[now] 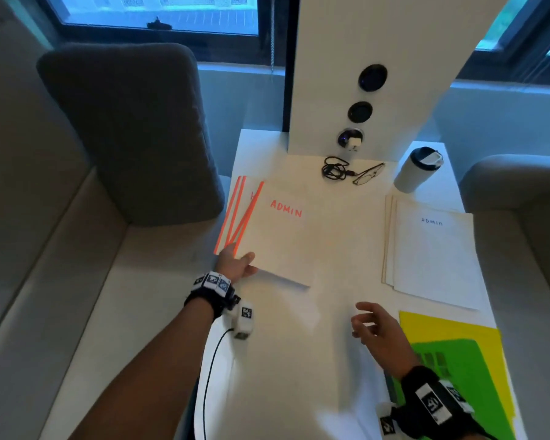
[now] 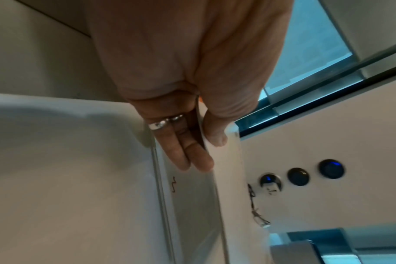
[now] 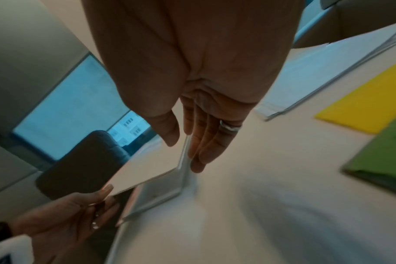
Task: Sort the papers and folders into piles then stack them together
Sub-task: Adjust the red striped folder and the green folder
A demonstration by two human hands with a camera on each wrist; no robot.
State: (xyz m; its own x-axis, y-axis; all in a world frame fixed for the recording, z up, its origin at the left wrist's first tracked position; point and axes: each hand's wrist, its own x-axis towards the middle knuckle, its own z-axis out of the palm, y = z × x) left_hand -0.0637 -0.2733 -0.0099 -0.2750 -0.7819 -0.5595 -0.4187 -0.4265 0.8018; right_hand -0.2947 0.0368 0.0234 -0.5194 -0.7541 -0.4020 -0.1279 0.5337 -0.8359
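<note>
Head view: left hand [image 1: 237,265] pinches the red-lettered ADMIN papers [image 1: 286,236] at centre frame; right hand [image 1: 375,325] hovers lower right, fingers relaxed, empty.

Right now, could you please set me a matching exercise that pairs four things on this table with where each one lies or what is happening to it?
Things:
1. red ADMIN sheaf
2. blue ADMIN paper pile
3. green folder
4. lidded cup

Places or states:
A. lies on the yellow folder
B. stands at the table's far right, beside the glasses
C. near corner pinched by the left hand
D. lies flat, untouched, between the cup and the yellow folder

Pairs: 1-C, 2-D, 3-A, 4-B.
</note>
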